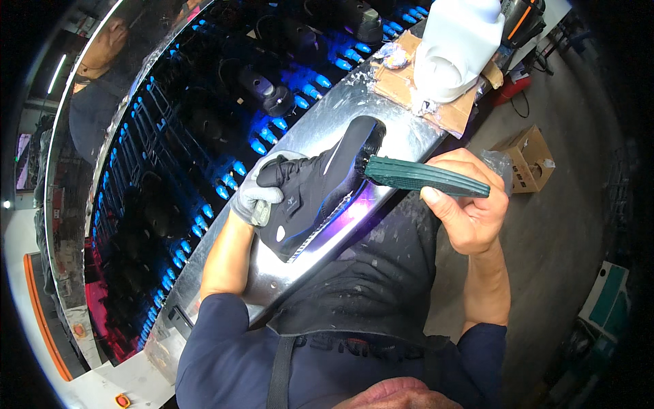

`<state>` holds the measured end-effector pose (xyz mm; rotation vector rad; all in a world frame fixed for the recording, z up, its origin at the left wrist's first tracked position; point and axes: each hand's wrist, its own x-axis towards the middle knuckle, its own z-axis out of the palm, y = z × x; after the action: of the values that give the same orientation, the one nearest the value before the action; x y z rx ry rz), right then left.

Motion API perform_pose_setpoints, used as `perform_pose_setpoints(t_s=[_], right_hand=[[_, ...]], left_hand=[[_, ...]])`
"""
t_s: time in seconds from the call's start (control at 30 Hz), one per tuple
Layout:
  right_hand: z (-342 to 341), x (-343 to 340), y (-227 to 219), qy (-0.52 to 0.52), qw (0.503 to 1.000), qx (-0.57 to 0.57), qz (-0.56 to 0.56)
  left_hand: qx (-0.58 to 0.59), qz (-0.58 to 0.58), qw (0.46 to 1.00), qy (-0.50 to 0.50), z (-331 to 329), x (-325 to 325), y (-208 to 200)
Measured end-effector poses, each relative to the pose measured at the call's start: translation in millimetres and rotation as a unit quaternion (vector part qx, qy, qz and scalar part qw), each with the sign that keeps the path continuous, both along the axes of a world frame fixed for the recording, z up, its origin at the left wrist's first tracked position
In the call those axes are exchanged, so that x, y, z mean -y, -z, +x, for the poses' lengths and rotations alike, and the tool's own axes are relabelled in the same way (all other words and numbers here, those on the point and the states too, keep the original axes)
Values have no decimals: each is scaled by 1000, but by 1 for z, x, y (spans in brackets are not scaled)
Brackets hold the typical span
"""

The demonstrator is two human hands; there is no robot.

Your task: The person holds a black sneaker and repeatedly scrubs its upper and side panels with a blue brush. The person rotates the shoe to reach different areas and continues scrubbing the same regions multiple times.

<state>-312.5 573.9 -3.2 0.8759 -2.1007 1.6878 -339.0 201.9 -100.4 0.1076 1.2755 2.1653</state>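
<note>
A black shoe upper (310,194) with laces and a blue line along its lower edge is tilted over the metal ledge, its underside edge turned toward my right. My left hand (253,194), in a grey glove, is closed around the shoe at its laced opening. In my bare right hand (473,211) is a brush with a dark green handle (422,176), gripped between thumb and fingers. The dark bristle end of the brush meets the blue-lined edge of the shoe near one end. The bristles themselves are partly lost against the black material.
Beyond the metal ledge (402,133) runs a dark rack with rows of blue-tipped pegs (272,129) and black shoes. A white plastic jug (460,51) stands on stained cardboard (402,85) at the far right. A cardboard box (528,160) sits on the floor. Another person (95,112) is at far left.
</note>
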Motion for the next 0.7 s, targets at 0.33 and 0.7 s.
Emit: perform_pose_setpoints(t_s=[0.33,0.7], right_hand=[[21,10,2,18,997,-62,46],[34,31,78,132,988,1,-84]], left_hand=[[-8,-1,1000,-26,0,-10,-6],[-3,11,998,-67,1,-25,-13]])
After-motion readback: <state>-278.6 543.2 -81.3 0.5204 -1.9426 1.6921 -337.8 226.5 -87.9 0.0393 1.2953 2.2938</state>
